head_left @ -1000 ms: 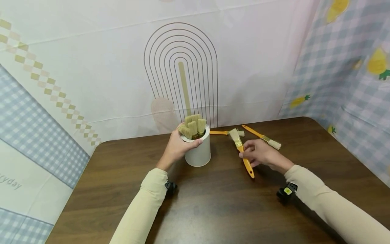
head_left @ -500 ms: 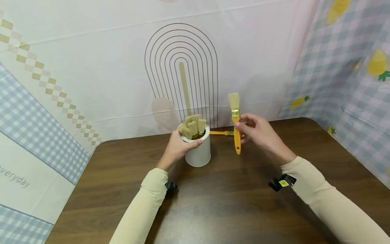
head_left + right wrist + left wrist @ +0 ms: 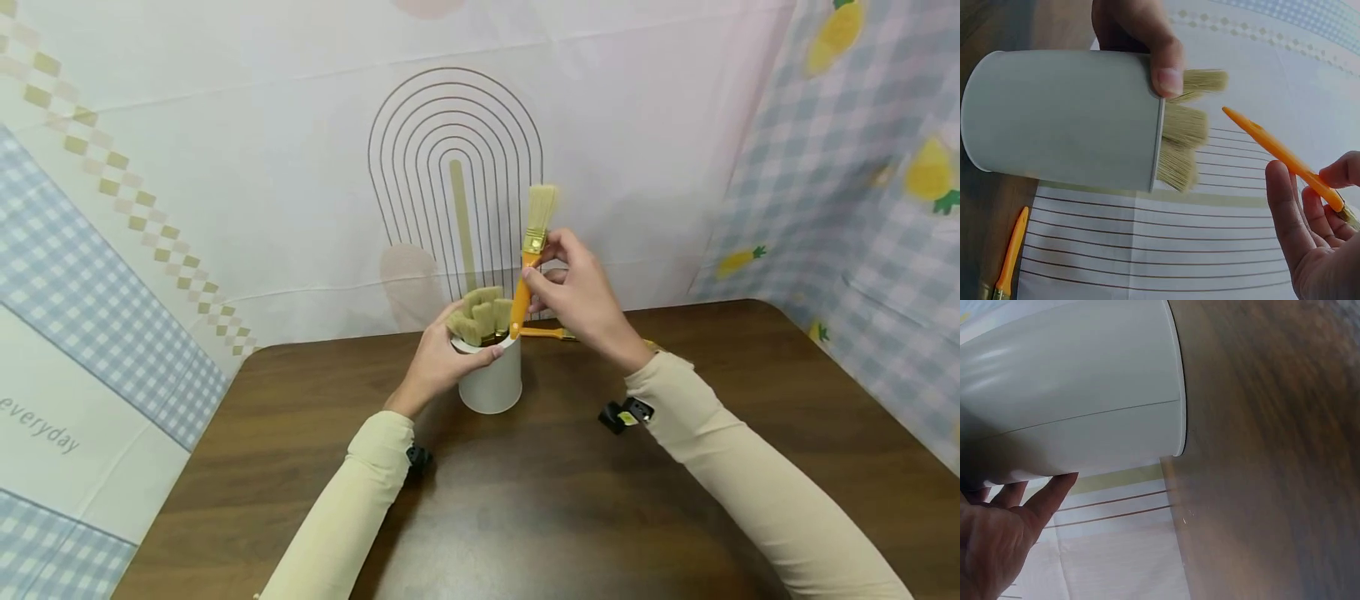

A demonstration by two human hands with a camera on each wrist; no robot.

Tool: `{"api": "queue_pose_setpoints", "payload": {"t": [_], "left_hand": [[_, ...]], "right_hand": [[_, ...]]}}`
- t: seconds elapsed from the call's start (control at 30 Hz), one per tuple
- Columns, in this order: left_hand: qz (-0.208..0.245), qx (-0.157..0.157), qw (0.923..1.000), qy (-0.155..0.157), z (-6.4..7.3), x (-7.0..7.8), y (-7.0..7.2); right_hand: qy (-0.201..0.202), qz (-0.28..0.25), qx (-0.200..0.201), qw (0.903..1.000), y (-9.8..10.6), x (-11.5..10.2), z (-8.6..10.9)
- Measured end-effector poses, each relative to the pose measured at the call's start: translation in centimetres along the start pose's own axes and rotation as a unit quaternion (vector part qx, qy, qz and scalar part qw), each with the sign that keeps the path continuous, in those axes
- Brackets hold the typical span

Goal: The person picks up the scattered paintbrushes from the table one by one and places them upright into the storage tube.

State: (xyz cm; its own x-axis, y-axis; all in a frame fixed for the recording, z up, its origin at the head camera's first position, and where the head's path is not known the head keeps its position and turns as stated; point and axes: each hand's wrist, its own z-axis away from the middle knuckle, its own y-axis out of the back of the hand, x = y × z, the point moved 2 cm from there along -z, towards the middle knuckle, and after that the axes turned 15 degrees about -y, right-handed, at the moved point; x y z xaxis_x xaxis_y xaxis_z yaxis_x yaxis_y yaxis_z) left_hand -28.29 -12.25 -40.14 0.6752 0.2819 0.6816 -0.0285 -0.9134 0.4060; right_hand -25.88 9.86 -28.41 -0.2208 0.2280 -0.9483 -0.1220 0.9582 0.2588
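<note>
My left hand (image 3: 442,358) grips a white cylindrical can (image 3: 491,385) at its top, thumb along the near rim and fingers round the far side. It stands upright on the table, holding several paintbrushes with their bristles (image 3: 480,315) upward. In the left wrist view the fingers (image 3: 1047,499) lie against the can's wall. My right hand (image 3: 583,292) pinches another paintbrush (image 3: 542,212) by its orange handle, bristles up. The handle's lower end overlaps the can's right rim in the head view. From the right wrist, the handle tip (image 3: 1230,112) shows beyond the bristles, apart from them.
Behind the can, an orange-handled paintbrush (image 3: 546,332) lies on the brown wooden table (image 3: 540,500). A bit of another (image 3: 654,345) peeks out behind my right wrist. Patterned cloth (image 3: 300,208) hangs along the table's back edge.
My right hand has lifted the paintbrush off the table area, turned it upright and carried it left and up to the can. My left hand stays on the can.
</note>
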Motion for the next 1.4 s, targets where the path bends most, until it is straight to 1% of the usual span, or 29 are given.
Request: {"api": "queue_pose_setpoints", "payload": {"t": [0.07, 0.13, 0.27, 0.37, 0.57, 0.77, 0.9, 1.0, 1.2, 1.3, 1.4], "left_hand": [[-0.005, -0.003, 1.0, -0.006, -0.1, -0.1, -0.1], [-0.007, -0.003, 0.9999, -0.011, -0.3, -0.1, -0.2], [-0.007, -0.001, 0.9999, -0.015, -0.3, -0.2, -0.3], [-0.007, -0.003, 0.9999, -0.014, -0.3, -0.2, -0.3], [-0.006, -0.008, 0.9999, -0.011, -0.3, 0.1, -0.5], [-0.002, -0.007, 0.9999, -0.014, -0.4, 0.2, -0.5], [0.006, -0.002, 0.9997, -0.022, -0.5, 0.3, -0.6], [0.01, 0.0, 0.9996, -0.027, -0.6, 0.3, -0.6], [0.01, 0.001, 0.9995, -0.031, -0.6, 0.3, -0.6], [0.01, 0.002, 0.9995, -0.029, -0.5, 0.4, -0.6], [0.012, 0.002, 0.9996, -0.025, -0.5, 0.5, -0.7]], "right_hand": [[0.011, 0.006, 0.002, 0.9999, -0.5, 0.1, -0.4], [0.021, 0.023, 0.003, 0.9995, -1.0, 0.3, -0.8], [0.04, 0.083, 0.007, 0.9957, -1.7, 1.1, -1.1], [0.057, 0.132, 0.002, 0.9896, -2.2, 1.8, -1.1], [0.092, 0.203, -0.012, 0.9748, -2.8, 2.9, -0.6], [0.117, 0.247, -0.021, 0.9618, -3.2, 3.8, -0.1], [0.113, 0.27, -0.025, 0.9559, -3.4, 4.2, 0.2], [0.095, 0.286, -0.02, 0.9533, -3.4, 4.4, 0.3], [0.065, 0.299, -0.003, 0.9522, -3.7, 4.0, 0.2], [0.063, 0.308, 0.004, 0.9495, -3.9, 3.7, 0.3], [0.072, 0.312, 0.022, 0.9472, -4.0, 3.5, 0.6]]}}
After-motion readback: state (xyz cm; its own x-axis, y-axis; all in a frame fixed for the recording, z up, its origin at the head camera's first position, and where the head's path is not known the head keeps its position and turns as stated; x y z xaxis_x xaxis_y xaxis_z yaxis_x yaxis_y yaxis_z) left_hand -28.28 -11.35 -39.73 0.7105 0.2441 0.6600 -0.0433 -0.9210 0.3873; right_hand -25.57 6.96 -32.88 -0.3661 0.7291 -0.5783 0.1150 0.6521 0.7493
